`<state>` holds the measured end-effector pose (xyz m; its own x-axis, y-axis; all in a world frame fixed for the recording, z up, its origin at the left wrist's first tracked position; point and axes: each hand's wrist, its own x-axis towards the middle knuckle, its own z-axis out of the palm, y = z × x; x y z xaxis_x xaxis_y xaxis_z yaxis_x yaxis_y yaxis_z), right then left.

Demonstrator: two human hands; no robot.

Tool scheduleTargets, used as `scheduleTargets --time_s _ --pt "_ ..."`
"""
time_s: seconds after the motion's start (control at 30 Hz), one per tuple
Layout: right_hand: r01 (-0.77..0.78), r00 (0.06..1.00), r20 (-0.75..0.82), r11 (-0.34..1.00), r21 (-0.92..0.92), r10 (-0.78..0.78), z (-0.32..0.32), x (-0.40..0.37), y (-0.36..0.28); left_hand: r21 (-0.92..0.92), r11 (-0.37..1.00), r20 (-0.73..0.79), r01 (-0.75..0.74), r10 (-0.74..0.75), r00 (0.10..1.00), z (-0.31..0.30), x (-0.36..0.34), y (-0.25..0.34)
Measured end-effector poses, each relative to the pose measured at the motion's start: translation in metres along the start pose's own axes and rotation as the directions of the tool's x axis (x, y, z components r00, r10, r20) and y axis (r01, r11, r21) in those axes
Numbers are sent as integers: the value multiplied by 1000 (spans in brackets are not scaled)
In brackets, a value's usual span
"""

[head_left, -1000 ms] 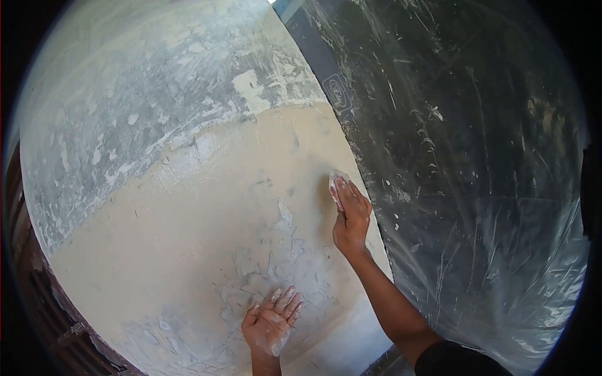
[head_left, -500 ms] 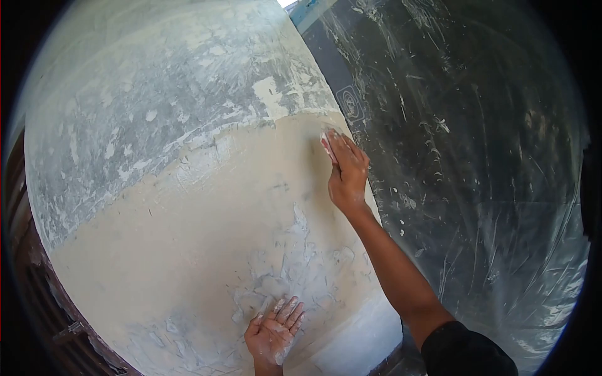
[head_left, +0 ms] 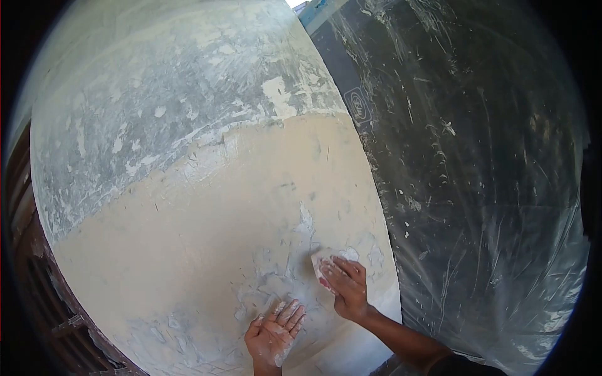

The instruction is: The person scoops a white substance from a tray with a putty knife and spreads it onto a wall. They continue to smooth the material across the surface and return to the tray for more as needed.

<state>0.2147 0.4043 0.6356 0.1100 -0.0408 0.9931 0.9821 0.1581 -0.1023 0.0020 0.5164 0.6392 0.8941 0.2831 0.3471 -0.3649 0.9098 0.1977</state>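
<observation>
My right hand is wrapped round a small white-smeared pad with a reddish part, pressed against the lower right of a curved-looking wall. Its fingers carry white paste. At the bottom centre, my left hand is held palm up with its fingers spread, white smears on palm and fingertips and nothing in it. Around both hands the wall bears rough greyish-white patches; its middle is smooth beige, its upper band mottled grey and white.
Dark plastic sheeting with white splashes hangs along the wall's right edge. A brown slatted frame stands at the lower left. A blue strip shows at the top.
My right hand has moved down the wall with the pad, from near the upper right edge to the lower right patches. My left hand stays nearly where it was. The view has shifted slightly.
</observation>
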Motion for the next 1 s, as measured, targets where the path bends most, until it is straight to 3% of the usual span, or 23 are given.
scheduleTargets --time_s 0.13,0.23,0.27,0.33,0.43,0.5,0.53,0.6,0.63,0.7,0.73,0.8,0.83,0.9,1.0 --pt "58 956 -279 991 -116 -89 -1 184 66 40 998 -27 -43 44 999 4 -1 -7" --pt "46 959 -262 972 -229 -107 14 255 117 69 995 -30 -70 72 997 3 1 -12" --pt "48 959 -261 973 -225 -107 20 253 121 70 995 -35 -68 71 997 0 1 -13" --pt "129 981 -107 958 -258 -161 28 238 124 74 995 -45 -69 72 996 -2 1 -15" --pt "134 989 -34 971 -200 -143 29 148 94 85 994 -49 -74 79 996 -2 3 -18" --pt "100 993 82 980 -174 -86 26 55 70 360 924 -83 -125 165 983 -3 3 -21" --pt "86 989 128 987 -137 -68 23 7 61 358 925 -88 -128 169 982 -5 0 -21" --pt "109 978 178 994 -16 -105 7 -42 41 163 983 -56 -80 91 994 -7 3 -18" --pt "121 978 173 993 -15 -116 1 -22 40 165 983 -44 -84 93 995 -5 7 -19" --pt "113 993 -14 993 -42 -113 -6 38 44 516 848 -105 -117 198 975 -2 4 -23" --pt "106 989 -97 993 -59 -112 -9 86 55 523 845 -119 -111 202 972 -3 1 -22" --pt "87 963 -250 993 -76 -103 -6 168 83 152 983 -70 -103 114 991 -8 4 -23" --pt "88 965 -236 990 -111 -112 -3 200 101 147 983 -69 -106 117 991 -7 4 -28" --pt "93 967 -221 985 -144 -124 8 213 122 480 864 -135 -150 242 961 -3 5 -38" --pt "112 986 -103 973 -203 -135 23 179 131 480 866 -152 -139 238 959 -7 5 -42"
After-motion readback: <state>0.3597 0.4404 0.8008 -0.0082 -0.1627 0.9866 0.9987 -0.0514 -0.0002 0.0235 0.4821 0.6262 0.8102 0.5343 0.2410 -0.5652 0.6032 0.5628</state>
